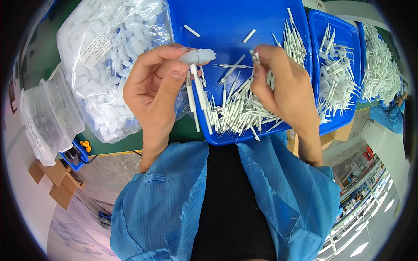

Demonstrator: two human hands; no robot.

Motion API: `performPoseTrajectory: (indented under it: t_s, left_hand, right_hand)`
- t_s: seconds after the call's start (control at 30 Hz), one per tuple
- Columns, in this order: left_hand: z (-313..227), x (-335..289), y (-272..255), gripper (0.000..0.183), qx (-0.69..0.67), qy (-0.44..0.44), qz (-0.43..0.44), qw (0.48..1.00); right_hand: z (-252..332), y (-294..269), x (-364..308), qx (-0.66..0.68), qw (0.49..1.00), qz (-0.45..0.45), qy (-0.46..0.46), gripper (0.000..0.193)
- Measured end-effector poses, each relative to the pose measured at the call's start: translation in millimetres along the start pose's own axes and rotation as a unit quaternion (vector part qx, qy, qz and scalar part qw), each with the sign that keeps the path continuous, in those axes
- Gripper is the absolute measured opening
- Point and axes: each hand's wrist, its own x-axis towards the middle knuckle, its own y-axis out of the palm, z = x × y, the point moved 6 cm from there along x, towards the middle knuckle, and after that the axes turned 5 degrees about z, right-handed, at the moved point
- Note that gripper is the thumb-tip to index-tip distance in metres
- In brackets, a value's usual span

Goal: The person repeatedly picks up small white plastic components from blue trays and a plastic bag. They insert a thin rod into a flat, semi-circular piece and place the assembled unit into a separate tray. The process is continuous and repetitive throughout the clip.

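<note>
My left hand (159, 82) pinches a translucent white plastic piece (198, 56) between thumb and forefinger. Several slim white rods (199, 89) hang below it, seemingly tucked in the same hand's fingers. Over the blue tray (209, 19), my right hand (285, 82) is closed, thumb against forefinger, on a small whitish tip (255, 55); most of that item is hidden, so its kind cannot be told. Beneath both hands lies a heap of white rods (244, 106) with thin metal ends, and a few loose ones are scattered farther back in the tray.
Left of the tray lies a clear bag (104, 87) full of translucent plastic pieces. Clear plastic containers (54, 113) stand beyond its left side. To the right, a second blue tray (339, 117) holds rods fitted with white pieces; another heap (381, 65) sits farther right.
</note>
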Motion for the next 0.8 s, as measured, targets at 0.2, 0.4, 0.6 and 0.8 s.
performPoseTrajectory:
  t_s: [0.2, 0.4, 0.6, 0.8]
  left_hand:
    - [1.8, 1.7, 0.7, 0.02, -0.005, 0.025, 0.018, 1.0]
    - [1.9, 1.8, 1.4, 0.021, -0.015, 0.016, 0.008, 1.0]
    - [0.1, 0.1, -1.5, 0.019, 0.066, 0.049, 0.011, 0.997]
    - [-10.2, -0.3, 3.6, 0.02, 0.12, 0.171, 0.027, 0.978]
  right_hand:
    - [35.2, 14.7, 2.7, 0.209, 0.975, -0.02, 0.075, 0.024]
    - [31.5, 22.3, 1.8, 0.211, 0.97, -0.009, 0.123, 0.018]
    - [33.9, 28.7, 4.8, 0.334, 0.927, 0.003, 0.17, 0.014]
    - [35.2, 31.3, 1.8, 0.384, 0.909, 0.032, 0.161, 0.011]
